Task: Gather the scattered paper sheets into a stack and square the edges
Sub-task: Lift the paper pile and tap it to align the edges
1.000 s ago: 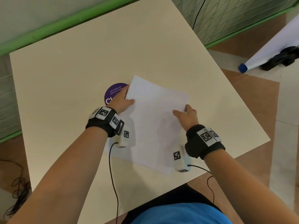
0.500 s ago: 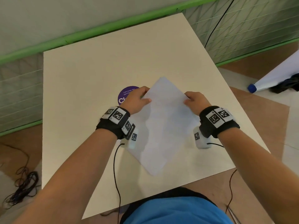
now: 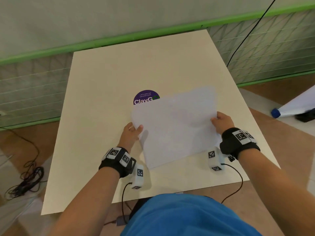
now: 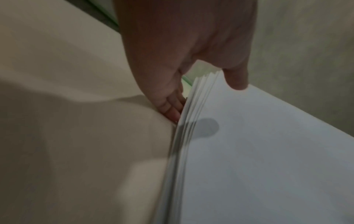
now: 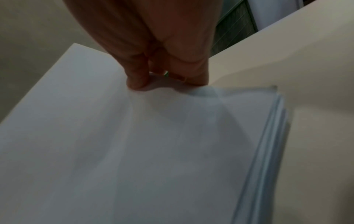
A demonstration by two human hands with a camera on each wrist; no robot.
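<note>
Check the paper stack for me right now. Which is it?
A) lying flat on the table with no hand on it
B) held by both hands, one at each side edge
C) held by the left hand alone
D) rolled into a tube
B: the left hand pinches one side edge of the paper stack and the right hand grips the opposite edge, the sheets flat, not rolled.

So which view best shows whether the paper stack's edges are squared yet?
The left wrist view: the stack shows staggered sheet corners beside the left hand. The right wrist view shows another layered edge; the head view shows only its face.
</note>
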